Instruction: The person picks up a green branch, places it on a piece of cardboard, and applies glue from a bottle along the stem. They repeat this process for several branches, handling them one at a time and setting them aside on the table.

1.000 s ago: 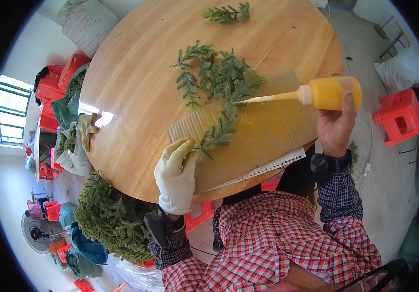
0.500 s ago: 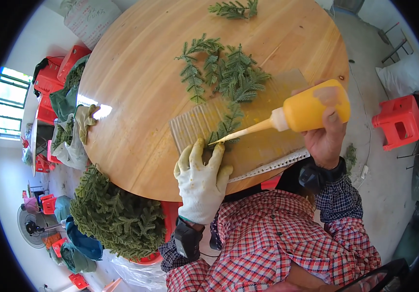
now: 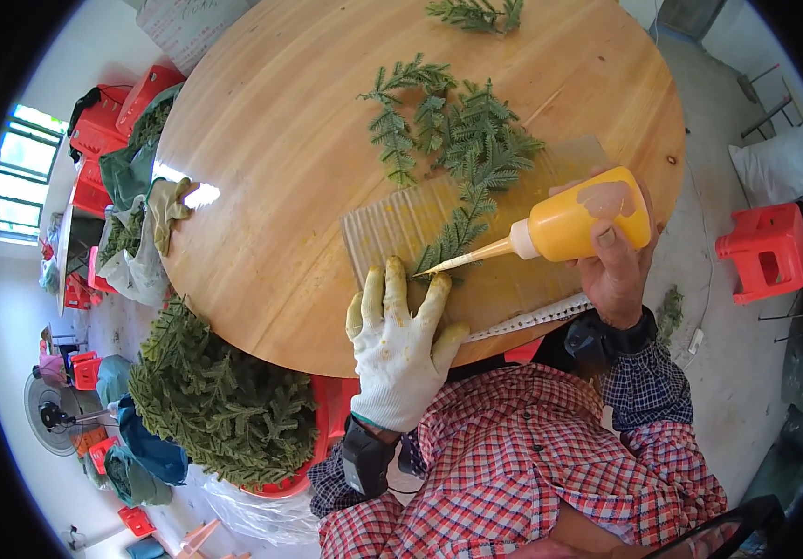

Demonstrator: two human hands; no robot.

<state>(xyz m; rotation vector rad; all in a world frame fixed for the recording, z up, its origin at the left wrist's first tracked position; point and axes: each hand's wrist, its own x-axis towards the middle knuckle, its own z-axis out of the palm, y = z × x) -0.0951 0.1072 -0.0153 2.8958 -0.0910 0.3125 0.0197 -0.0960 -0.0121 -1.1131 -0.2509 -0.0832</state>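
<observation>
Round wooden desk [image 3: 261, 140], cardboard [image 3: 387, 231] lying toward its 5 o'clock edge. Right hand [image 3: 617, 279]: wrapped around a yellow bottle [image 3: 574, 224], nozzle toward between 8 and 9 o'clock, tip at the lower end of a green sprig [image 3: 465, 225] on the cardboard. Left hand [image 3: 399, 349], gloved: fingers spread beside that end; whether they press it cannot be told. Sprig probably light, springy, best held by its stem; bottle probably soft-walled, best gripped round its body.
</observation>
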